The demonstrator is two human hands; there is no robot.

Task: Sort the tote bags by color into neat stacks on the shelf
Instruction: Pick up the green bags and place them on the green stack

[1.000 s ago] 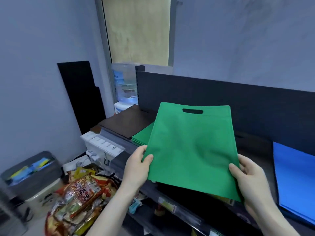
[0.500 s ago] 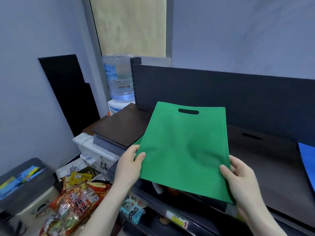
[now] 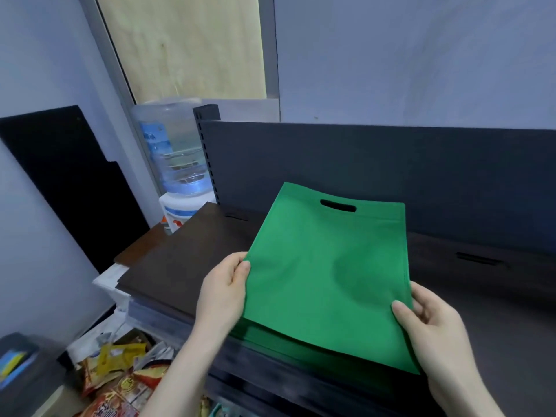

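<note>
One green tote bag lies flat in the middle of the frame. Its long axis runs from the lower edge of the picture up toward the dark back panel. The end with the handle cut-out points away, to the upper part of the frame; the closed bottom edge is nearest the camera.

The left hand pinches the bag's left edge, thumb on top. The right hand grips the lower right edge, thumb pressed on the cloth and fingers curled round the side.

The bag sits squarely over a stack of green bags on the dark shelf. Only the stack's near edges show, too blurred to count, and I cannot tell if the held bag touches it.

In the upper left stands one water bottle, upside down on a white dispenser, just behind the shelf's left corner. One black board leans on the left wall. In the lower left lie several snack packets and one grey bin. None of these lies between the hands and the stack.
</note>
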